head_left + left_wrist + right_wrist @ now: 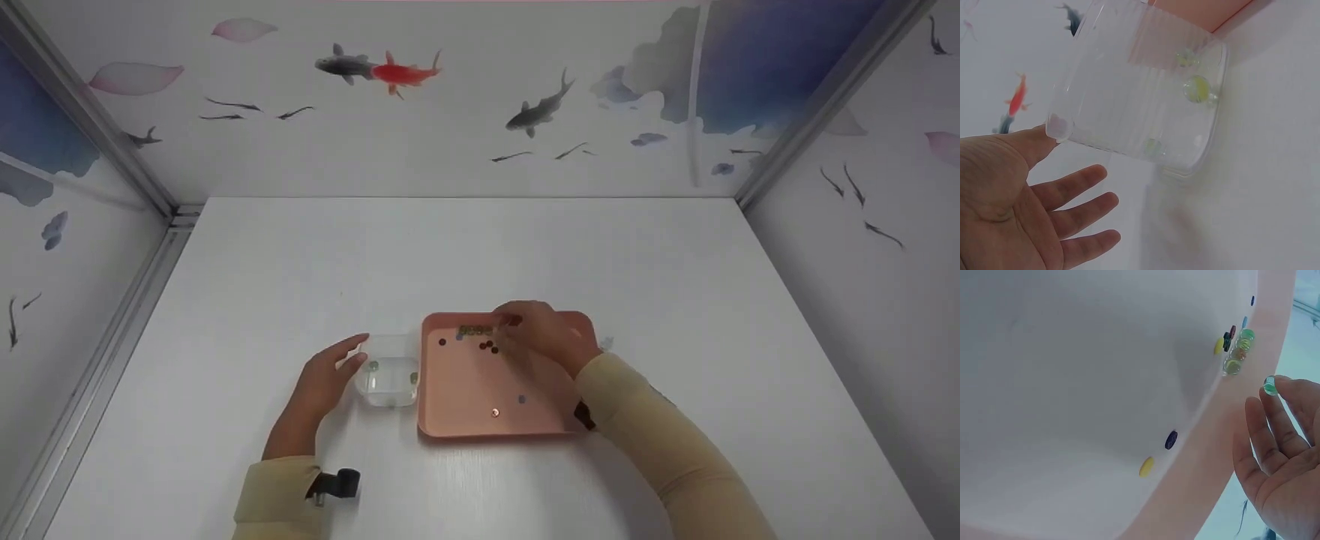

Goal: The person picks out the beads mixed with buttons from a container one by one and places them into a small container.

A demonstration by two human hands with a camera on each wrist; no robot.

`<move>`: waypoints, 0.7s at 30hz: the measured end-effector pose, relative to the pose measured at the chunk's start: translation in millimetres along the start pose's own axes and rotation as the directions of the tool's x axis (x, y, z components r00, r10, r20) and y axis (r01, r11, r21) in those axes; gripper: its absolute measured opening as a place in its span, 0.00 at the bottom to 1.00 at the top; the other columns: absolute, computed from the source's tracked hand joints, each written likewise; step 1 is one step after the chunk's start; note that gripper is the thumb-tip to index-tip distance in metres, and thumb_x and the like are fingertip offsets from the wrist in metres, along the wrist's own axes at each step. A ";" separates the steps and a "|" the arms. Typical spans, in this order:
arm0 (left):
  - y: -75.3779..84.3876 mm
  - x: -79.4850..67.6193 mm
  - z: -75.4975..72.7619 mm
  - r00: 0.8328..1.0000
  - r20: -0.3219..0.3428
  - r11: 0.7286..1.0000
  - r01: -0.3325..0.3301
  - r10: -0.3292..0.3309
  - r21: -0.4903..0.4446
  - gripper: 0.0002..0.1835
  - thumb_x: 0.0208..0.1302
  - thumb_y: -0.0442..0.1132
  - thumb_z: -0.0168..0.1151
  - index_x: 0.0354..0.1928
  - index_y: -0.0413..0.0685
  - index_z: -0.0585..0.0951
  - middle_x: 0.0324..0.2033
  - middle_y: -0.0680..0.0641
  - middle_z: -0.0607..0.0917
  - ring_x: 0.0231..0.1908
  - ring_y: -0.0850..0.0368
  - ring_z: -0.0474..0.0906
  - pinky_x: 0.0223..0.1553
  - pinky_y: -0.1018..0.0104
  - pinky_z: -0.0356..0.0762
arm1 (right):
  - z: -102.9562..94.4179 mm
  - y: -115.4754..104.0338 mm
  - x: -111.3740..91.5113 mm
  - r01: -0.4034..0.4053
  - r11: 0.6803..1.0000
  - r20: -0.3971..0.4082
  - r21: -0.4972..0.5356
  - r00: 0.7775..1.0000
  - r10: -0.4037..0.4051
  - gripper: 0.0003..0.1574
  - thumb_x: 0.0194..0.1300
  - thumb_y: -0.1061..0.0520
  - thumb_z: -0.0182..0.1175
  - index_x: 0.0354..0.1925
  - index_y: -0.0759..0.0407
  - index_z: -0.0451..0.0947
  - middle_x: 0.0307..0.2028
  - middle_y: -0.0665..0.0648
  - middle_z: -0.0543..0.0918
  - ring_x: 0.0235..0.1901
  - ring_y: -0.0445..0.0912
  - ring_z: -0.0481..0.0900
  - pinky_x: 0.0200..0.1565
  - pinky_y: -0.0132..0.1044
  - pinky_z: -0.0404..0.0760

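My right hand (546, 334) is over the far side of a pink tray (469, 394). In the right wrist view its thumb and forefinger pinch a clear glass marble (1270, 386) with green inside. A short row of similar marbles (1239, 353) lies along the tray wall beneath. Small flat button-like discs (1171, 440) in dark blue, yellow and other colours lie in the tray. My left hand (321, 381) touches the left side of a clear plastic box (1106, 84). Three of its fingers (1072, 187) stretch out apart from the box. Inside the box lie several marbles (1196, 89).
The box stands against the tray's left side on a white table (300, 262). A small clear object (607, 343) lies just right of the tray. Fish-patterned panels (465, 150) enclose the back and sides.
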State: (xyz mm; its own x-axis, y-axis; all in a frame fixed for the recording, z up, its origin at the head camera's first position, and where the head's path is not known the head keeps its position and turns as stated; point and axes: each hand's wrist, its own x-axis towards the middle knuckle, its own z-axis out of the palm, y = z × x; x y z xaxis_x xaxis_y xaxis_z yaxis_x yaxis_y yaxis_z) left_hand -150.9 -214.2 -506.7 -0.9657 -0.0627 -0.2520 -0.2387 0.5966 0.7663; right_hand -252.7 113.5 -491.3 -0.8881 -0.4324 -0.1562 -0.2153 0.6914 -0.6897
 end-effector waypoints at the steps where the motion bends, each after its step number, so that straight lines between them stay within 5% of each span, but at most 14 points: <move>1: -0.1 -0.2 0.0 1.000 0.000 1.000 0.003 -0.003 -0.004 0.24 0.74 0.45 0.51 0.69 0.52 0.69 0.67 0.36 0.67 0.69 0.35 0.58 0.68 0.39 0.55 | -0.9 -0.1 -0.2 -0.001 1.000 0.000 0.009 1.000 0.001 0.18 0.66 0.64 0.59 0.53 0.54 0.81 0.46 0.51 0.83 0.46 0.46 0.78 0.53 0.42 0.78; 10: 1.3 -2.5 -1.8 1.000 0.002 1.000 -0.007 0.007 -0.012 0.23 0.74 0.44 0.51 0.69 0.50 0.69 0.67 0.35 0.66 0.68 0.34 0.59 0.67 0.39 0.57 | -10.8 -3.0 -2.8 -0.115 0.993 0.015 0.004 0.993 0.115 0.22 0.67 0.52 0.62 0.60 0.44 0.77 0.45 0.44 0.82 0.49 0.44 0.78 0.56 0.50 0.72; 13: 1.4 -2.5 -1.8 1.000 0.003 1.000 -0.004 0.004 -0.008 0.23 0.74 0.44 0.51 0.69 0.50 0.69 0.68 0.35 0.66 0.68 0.34 0.59 0.67 0.39 0.56 | -13.0 -4.0 -3.1 -0.096 0.995 0.002 0.027 0.995 0.096 0.23 0.67 0.52 0.61 0.60 0.46 0.76 0.45 0.46 0.83 0.49 0.44 0.78 0.55 0.51 0.72; 21: 0.7 -2.6 -0.2 1.000 -0.007 1.000 0.000 0.000 0.014 0.24 0.75 0.45 0.49 0.70 0.52 0.68 0.70 0.39 0.65 0.70 0.37 0.55 0.69 0.41 0.53 | -16.6 -6.3 -8.4 -0.035 0.985 -0.021 0.171 0.999 0.039 0.22 0.68 0.56 0.60 0.60 0.52 0.76 0.46 0.51 0.83 0.46 0.47 0.78 0.35 0.43 0.82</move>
State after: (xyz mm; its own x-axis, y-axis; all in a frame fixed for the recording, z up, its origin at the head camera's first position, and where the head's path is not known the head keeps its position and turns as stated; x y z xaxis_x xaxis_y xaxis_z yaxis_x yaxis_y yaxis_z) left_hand -148.7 -213.7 -505.3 -0.9664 -0.0678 -0.2480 -0.2371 0.6078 0.7578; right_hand -250.6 122.4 -473.9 -0.9040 -0.3932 -0.1681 -0.1116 0.5965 -0.7948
